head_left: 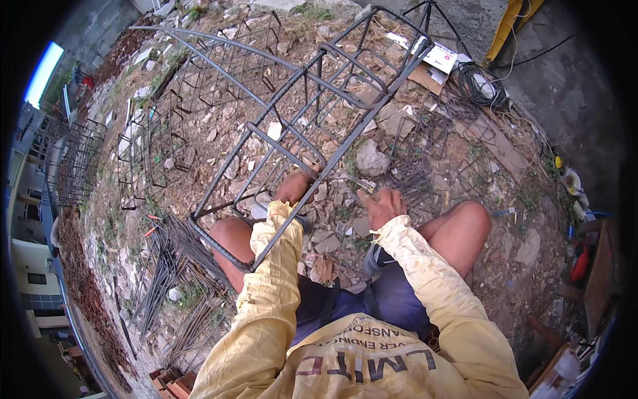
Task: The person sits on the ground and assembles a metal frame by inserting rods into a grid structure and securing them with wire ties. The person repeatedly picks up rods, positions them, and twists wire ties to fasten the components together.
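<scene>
Cage of dark, boxed steel bars (361,128) aslant over brown rubble (515,272), at left hand (297,187), perhaps for steadying, finger grip impossible to tell, and near right hand (384,207), fingers closed around grey metal pincer-like tool (367,185), presumably for reach.

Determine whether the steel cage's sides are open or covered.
Open: rubble shows straight through the steel cage, between its bars.

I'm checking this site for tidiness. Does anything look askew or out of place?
Long, dark steel rods splay toward the upper left, at an angle to the dark steel rebar cage rather than along it. Thin, dark loose rods lie in a messy heap left of the person.
</scene>
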Action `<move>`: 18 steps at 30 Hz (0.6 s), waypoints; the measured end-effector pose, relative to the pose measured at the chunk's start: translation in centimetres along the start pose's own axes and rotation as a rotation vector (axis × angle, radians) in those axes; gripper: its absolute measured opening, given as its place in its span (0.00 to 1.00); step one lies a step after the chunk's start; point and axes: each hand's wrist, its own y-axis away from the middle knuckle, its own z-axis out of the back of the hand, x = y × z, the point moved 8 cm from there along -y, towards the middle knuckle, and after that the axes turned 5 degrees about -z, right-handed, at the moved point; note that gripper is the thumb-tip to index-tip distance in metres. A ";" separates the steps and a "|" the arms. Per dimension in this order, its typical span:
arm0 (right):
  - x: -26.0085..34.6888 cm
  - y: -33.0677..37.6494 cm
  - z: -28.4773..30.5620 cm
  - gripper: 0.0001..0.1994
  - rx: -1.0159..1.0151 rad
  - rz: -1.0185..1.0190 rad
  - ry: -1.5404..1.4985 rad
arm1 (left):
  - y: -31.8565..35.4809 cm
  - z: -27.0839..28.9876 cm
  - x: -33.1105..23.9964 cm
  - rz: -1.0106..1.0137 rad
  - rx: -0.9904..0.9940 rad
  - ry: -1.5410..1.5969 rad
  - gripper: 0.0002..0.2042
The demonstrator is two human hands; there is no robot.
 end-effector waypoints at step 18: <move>-5.4 -8.0 0.0 0.27 0.149 0.218 0.167 | -0.4 1.2 1.4 0.029 0.043 0.198 0.17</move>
